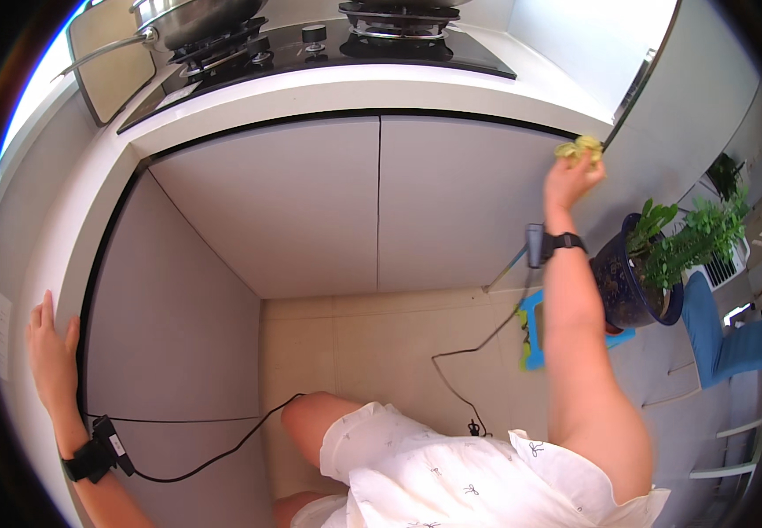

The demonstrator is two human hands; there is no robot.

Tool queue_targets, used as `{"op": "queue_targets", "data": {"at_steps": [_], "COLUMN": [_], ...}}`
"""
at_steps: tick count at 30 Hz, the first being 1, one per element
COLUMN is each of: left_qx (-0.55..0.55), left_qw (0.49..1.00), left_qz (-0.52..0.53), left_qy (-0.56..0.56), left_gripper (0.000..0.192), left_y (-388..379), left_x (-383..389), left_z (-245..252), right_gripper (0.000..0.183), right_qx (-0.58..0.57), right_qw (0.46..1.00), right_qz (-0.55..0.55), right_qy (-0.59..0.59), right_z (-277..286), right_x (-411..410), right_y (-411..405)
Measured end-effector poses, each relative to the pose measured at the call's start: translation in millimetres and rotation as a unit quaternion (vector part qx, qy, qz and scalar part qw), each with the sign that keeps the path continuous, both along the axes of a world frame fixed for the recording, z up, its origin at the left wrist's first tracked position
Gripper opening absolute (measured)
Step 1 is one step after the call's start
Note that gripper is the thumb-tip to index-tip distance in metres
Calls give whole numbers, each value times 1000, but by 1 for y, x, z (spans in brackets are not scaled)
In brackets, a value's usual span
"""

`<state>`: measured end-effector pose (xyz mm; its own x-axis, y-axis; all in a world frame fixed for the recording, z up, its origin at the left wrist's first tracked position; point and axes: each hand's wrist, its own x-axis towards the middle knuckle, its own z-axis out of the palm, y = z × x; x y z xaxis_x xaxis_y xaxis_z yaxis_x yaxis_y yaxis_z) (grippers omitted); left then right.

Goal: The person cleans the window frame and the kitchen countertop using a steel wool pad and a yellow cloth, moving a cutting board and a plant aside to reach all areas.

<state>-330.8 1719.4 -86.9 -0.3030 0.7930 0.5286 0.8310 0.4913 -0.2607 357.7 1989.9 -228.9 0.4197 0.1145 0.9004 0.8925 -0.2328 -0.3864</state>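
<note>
My right hand grips a crumpled yellow cloth. It holds the cloth against the upper right corner of a grey cabinet door, just under the white countertop. Far to the left, my left hand rests on the side run of the counter, its fingers lying flat near the edge and the thumb apart. Nothing shows in that hand. Each wrist wears a black strap with a small cabled device.
Above the doors is a black gas hob with a steel pan at its left, handle outward. A potted plant stands by my right forearm, with a blue chair beyond. A black cable trails across the tiled floor.
</note>
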Motion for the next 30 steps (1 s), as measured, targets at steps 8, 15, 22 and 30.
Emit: {"op": "queue_targets", "data": {"at_steps": [8, 15, 22, 30], "left_qx": [-11, -6, -5, 20], "left_qw": [999, 998, 998, 999], "left_qz": [8, 1, 13, -15], "left_qy": [44, 55, 58, 33], "left_gripper": [49, 50, 52, 49], "left_y": [-1, -10, -9, 9], "left_x": [-29, -35, -23, -1], "left_z": [0, 3, 5, 8], "right_gripper": [31, 23, 27, 21], "right_qx": [-196, -140, -574, -277], "right_qw": [744, 886, 696, 748], "right_qz": [391, 438, 415, 512], "right_qy": [-506, -64, -113, -319], "right_z": [-177, -7, -85, -87], "right_x": [-173, -72, -126, -174], "right_y": [1, 8, -9, -25]}}
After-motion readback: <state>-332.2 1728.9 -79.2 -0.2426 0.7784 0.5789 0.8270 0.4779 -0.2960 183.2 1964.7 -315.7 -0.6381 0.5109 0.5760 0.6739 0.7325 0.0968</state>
